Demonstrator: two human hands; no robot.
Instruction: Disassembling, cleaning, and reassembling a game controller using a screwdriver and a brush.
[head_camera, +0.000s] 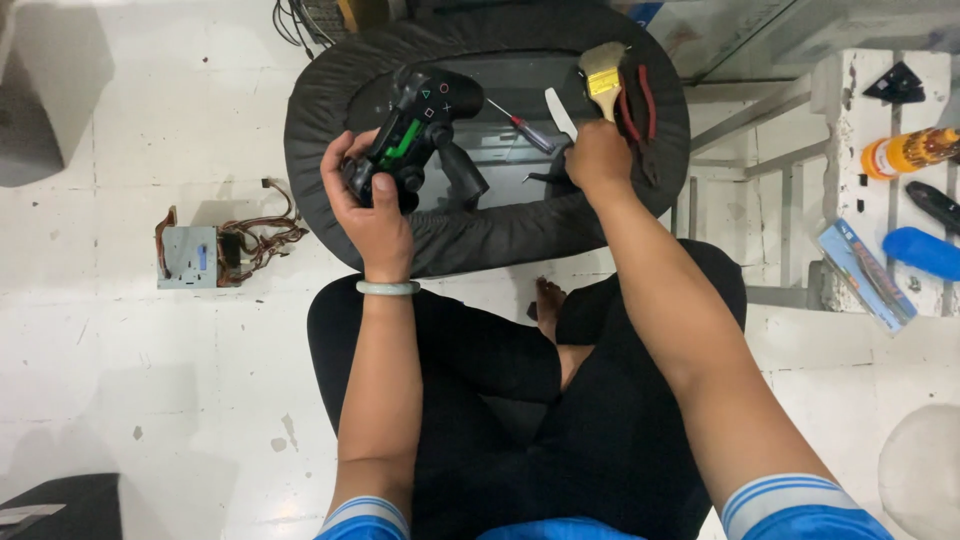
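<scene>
My left hand (368, 200) grips a black game controller (420, 125) with its shell partly open and a green circuit board showing. I hold it over a round black tray-like stand (320, 110). My right hand (597, 158) rests on the stand's right side, fingers closed around a small dark tool whose kind I cannot tell. Just beyond that hand lie a red-handled screwdriver (522, 126), a white plastic pry tool (560, 112) and a paintbrush (603, 78) with a yellow band.
A grey metal power-supply box (190, 256) with loose wires lies on the white floor at left. A white shelf (850, 120) at right holds an orange bottle (908, 152), a blue object (922, 252) and a flat packet (864, 272). My crossed legs in black are below.
</scene>
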